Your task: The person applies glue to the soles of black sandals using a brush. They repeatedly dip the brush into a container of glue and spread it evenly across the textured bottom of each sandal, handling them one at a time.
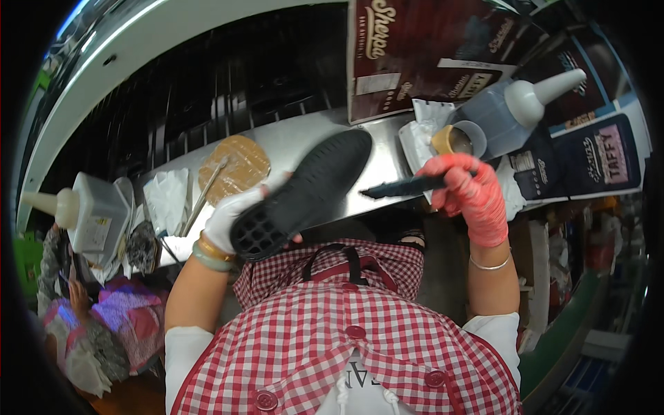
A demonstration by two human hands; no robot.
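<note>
My left hand (228, 216), in a white glove with bare fingertips, grips a black shoe sole (315, 183) near its heel. The sole slants up and to the right, showing its hollow heel grid. Fingers wrap its edge from below. To the right, my right hand (467, 196), in a red glove, is closed around a dark, slender brush (404, 187). The brush's pointed tip faces left toward the sole, with a gap between them. Just beyond the right hand sits a small yellowish cup (451, 140).
A metal worktop (387, 152) bears a round tan lid (242, 160) with a stick-like tool on it. Squeeze bottles stand at left (97, 218) and right (508, 114). Behind is a dark slatted conveyor (228, 76), beside printed boxes (429, 41). Another person's hand (78, 299) shows at lower left.
</note>
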